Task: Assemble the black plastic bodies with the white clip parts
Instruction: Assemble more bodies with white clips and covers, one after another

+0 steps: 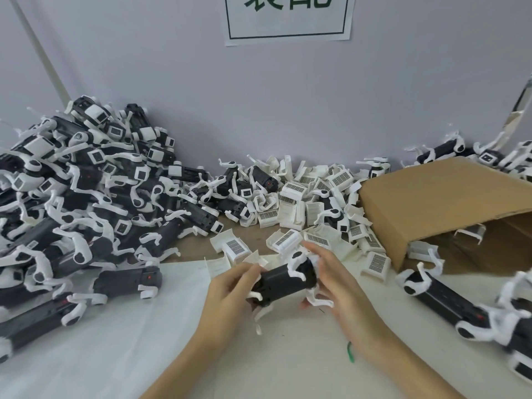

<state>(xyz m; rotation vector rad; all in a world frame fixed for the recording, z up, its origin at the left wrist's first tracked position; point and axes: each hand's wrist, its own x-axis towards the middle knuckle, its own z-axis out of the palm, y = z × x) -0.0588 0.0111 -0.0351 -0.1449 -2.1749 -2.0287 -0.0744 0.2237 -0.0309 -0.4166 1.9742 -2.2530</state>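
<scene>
Between my hands, above the white sheet, is a black plastic body (280, 280) with white legs. My left hand (230, 286) holds its near-left end, and a white clip part (254, 259) sits at the fingertips by that end. My right hand (331, 279) grips the body's far-right end, thumb underneath near a white leg. Loose white clip parts (299, 208) with grille faces lie in a heap just behind my hands. Whether the clip is seated on the body cannot be told.
A big pile of black-and-white bodies (74, 203) fills the left side. A cardboard box (443, 205) lies tipped on its side at right, with more bodies (449, 303) in front of it. A grey wall with a paper sign (288, 18) stands behind.
</scene>
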